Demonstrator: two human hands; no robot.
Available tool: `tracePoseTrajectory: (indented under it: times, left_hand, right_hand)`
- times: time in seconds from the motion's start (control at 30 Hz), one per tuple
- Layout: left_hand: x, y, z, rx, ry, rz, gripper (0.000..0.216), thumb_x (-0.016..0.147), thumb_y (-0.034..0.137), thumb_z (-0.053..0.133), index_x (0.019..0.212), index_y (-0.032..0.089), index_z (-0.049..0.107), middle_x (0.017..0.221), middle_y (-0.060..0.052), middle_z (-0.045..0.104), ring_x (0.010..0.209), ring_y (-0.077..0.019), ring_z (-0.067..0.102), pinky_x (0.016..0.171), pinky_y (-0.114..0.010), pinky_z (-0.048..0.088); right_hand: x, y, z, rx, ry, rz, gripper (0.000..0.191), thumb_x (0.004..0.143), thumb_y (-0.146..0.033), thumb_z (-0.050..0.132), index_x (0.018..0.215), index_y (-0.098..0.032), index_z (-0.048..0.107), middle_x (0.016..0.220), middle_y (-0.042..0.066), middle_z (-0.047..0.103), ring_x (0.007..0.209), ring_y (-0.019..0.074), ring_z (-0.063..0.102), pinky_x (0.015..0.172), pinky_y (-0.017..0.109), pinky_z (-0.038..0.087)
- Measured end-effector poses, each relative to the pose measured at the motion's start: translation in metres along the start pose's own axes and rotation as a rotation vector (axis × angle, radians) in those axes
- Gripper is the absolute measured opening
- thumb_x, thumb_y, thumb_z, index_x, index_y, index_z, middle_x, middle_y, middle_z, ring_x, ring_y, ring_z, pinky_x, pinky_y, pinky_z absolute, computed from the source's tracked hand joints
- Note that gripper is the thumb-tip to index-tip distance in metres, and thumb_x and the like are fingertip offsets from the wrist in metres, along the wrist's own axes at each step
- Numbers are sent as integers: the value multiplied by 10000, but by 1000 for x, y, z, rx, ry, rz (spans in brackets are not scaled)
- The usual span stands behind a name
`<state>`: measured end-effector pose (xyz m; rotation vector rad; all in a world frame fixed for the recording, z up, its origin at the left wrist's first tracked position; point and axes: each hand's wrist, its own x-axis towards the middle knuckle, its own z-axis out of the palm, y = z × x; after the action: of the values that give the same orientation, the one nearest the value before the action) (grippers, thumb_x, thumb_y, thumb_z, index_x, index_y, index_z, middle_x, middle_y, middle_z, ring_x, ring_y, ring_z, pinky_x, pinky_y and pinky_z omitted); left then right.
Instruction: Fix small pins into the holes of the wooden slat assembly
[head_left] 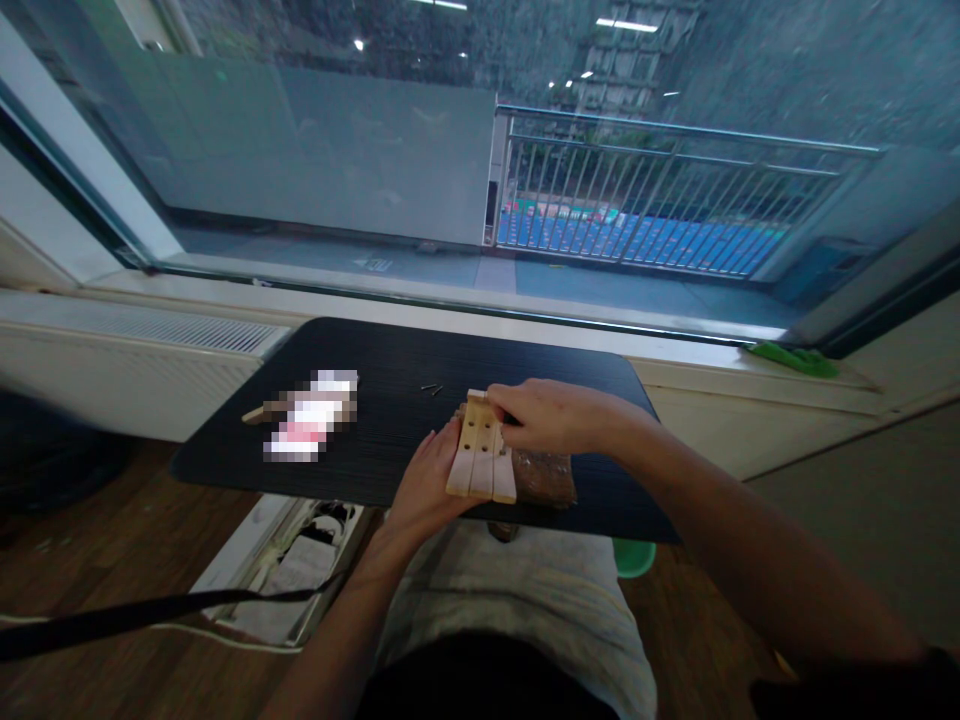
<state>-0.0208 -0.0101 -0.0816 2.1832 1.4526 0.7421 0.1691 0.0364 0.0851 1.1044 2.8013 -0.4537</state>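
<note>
While both hands are set on the wooden piece, its long axis is seen to run roughly away from the body, with the broad, slatted end turned toward the lap and the narrower end toward the window. It is located near the front edge of the dark bench, right of the bench's middle, and is apparently propped on a brown block, most of which is exposed on the right. The left edge is clasped by the left hand, fingers laid along the side (the underside of that grip is hidden); so the near, broad end is closest to the left hand. The right hand is brought in from the right, crosswise to the long axis, and its fingers are curled down over the far right part, beside the holes. Whether anything is pinched in the right grip cannot be told, since the fingertips are partly covered and only a dark patch is shown there. From the right grip, the bulk of the wooden piece is found to the left and toward the body, so the far right holes are judged best reached by the right hand, with steadying left to the other. Two small metal pins are placed beyond the left hand, nearer the window, apart from both hands and untouched.
</note>
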Motion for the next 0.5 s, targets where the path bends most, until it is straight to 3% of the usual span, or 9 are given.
tracePoseTrajectory:
  times: [0.3, 0.5]
  left_hand:
    - [1, 3, -2, -2, -10, -15, 1035, 728, 529, 788, 1554, 176, 272, 1587, -214, 422, 1460, -374, 423, 1196, -586, 309]
    - [1, 5, -1, 14, -11, -20, 1019, 727, 486, 797, 1545, 174, 276, 1586, -222, 418, 1458, -377, 425, 1197, -597, 301]
  right_hand:
    - [-1, -4, 0, -42, 4, 51, 235, 933, -339, 499, 1060, -176, 609, 888, 99, 721, 727, 196, 614, 599, 301, 305]
    - [-4, -11, 0, -84, 14, 95, 266, 944, -299, 472, 1127, -143, 585, 1035, 152, 708, 832, 237, 650, 641, 322, 375]
